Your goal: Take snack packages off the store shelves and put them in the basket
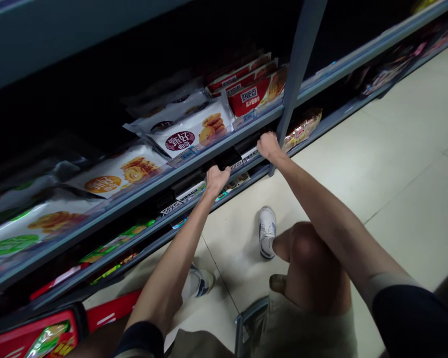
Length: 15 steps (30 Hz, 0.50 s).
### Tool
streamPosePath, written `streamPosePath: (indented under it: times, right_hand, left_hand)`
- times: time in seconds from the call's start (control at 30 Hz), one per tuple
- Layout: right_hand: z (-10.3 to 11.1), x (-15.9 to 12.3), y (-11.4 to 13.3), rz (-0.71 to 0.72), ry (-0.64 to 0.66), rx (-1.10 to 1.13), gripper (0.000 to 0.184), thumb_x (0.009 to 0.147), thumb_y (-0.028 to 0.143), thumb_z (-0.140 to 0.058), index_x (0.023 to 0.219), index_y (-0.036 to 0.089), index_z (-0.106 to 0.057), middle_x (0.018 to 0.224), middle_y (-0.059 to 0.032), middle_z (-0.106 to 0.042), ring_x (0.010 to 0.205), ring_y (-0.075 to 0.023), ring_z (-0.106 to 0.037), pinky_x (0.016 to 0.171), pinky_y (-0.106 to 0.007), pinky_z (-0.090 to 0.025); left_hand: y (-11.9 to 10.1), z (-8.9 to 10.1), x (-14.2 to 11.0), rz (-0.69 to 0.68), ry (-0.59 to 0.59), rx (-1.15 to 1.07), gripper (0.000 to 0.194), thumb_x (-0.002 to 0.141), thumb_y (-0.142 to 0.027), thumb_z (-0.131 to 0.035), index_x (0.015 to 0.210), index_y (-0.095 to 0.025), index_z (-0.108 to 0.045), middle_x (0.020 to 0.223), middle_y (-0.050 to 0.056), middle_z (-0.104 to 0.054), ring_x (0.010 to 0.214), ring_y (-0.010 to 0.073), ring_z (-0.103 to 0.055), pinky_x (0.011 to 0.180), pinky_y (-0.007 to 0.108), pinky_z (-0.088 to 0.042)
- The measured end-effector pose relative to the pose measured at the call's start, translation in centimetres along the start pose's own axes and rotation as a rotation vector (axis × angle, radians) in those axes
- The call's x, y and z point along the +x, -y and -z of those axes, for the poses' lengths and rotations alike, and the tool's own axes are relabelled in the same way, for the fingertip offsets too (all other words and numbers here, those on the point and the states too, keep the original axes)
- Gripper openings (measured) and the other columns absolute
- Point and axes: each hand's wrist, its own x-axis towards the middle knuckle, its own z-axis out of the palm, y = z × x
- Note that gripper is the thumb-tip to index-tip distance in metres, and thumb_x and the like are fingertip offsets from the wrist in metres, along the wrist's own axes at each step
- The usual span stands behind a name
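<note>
My left hand (217, 180) is closed at the lower shelf, its thumb beside a dark package with a white lettered edge (236, 165). Farther right, my right hand (269, 145) is also closed, close to the shelf's upright post (294, 74) and at the end of another dark package with a white edge (251, 154). The fingers of both hands curl away from me, so what they grip is hidden. More dark packages with white edges (191, 193) lie left of my left hand along the same shelf.
Above the hands, a shelf carries white cookie bags (197, 132) and red biscuit packs (252, 97). A red basket (80, 318) with snack packs stands at lower left. A grey-framed object (239, 333) is between my legs on the tiled floor (358, 164).
</note>
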Motion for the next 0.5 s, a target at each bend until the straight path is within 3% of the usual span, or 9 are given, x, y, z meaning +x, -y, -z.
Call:
streamPosePath:
  times: [0.13, 0.23, 0.3, 0.37, 0.5]
  right_hand:
    - [2.2, -3.9, 1.5, 0.129, -0.101, -0.071, 0.038, 0.098, 0.010, -0.044, 0.129, 0.000, -0.064, 0.136, -0.0269, -0.060, 0.131, -0.0382, -0.055, 0.119, -0.057, -0.044]
    - [3.2, -7.0, 3.1, 0.214, -0.033, -0.103, 0.047, 0.096, 0.010, -0.045, 0.139, 0.001, -0.061, 0.140, -0.0265, -0.059, 0.126, -0.0380, -0.060, 0.114, -0.056, -0.049]
    - [3.3, -9.0, 4.4, 0.274, 0.085, -0.085, 0.045, 0.097, 0.011, -0.046, 0.137, 0.005, -0.065, 0.137, -0.0253, -0.063, 0.123, -0.0376, -0.063, 0.114, -0.054, -0.050]
    - [2.9, -11.0, 5.8, 0.332, 0.205, -0.057, 0.041, 0.099, 0.014, -0.046, 0.133, 0.008, -0.069, 0.131, -0.0247, -0.069, 0.121, -0.0381, -0.067, 0.113, -0.052, -0.051]
    - [0.8, -14.3, 7.4, 0.450, 0.412, 0.007, 0.048, 0.100, 0.025, -0.054, 0.146, 0.016, -0.064, 0.124, -0.0231, -0.074, 0.116, -0.0362, -0.073, 0.107, -0.046, -0.054]
  left_hand:
    - [2.4, 3.0, -5.6, -0.226, -0.058, -0.064, 0.066, 0.087, -0.028, -0.072, 0.148, -0.006, -0.058, 0.143, 0.028, -0.062, 0.135, 0.0384, -0.063, 0.120, 0.049, -0.048]
    - [7.1, 7.5, -10.7, -0.323, 0.008, -0.157, 0.066, 0.086, -0.024, -0.070, 0.150, -0.015, -0.059, 0.146, 0.019, -0.062, 0.134, 0.0333, -0.064, 0.121, 0.049, -0.050]
    - [11.5, 12.3, -13.9, -0.296, -0.011, -0.125, 0.054, 0.087, -0.027, -0.069, 0.141, -0.018, -0.068, 0.142, 0.016, -0.066, 0.131, 0.0330, -0.066, 0.118, 0.048, -0.053]
    - [16.6, 18.2, -17.0, -0.217, -0.131, -0.095, 0.049, 0.090, -0.031, -0.067, 0.137, -0.018, -0.070, 0.140, 0.015, -0.069, 0.126, 0.0309, -0.069, 0.114, 0.043, -0.055]
    - [28.3, 30.2, -24.9, 0.153, -0.425, 0.096, 0.047, 0.101, -0.029, -0.049, 0.143, -0.010, -0.062, 0.136, 0.017, -0.072, 0.121, 0.0233, -0.071, 0.108, 0.033, -0.054]
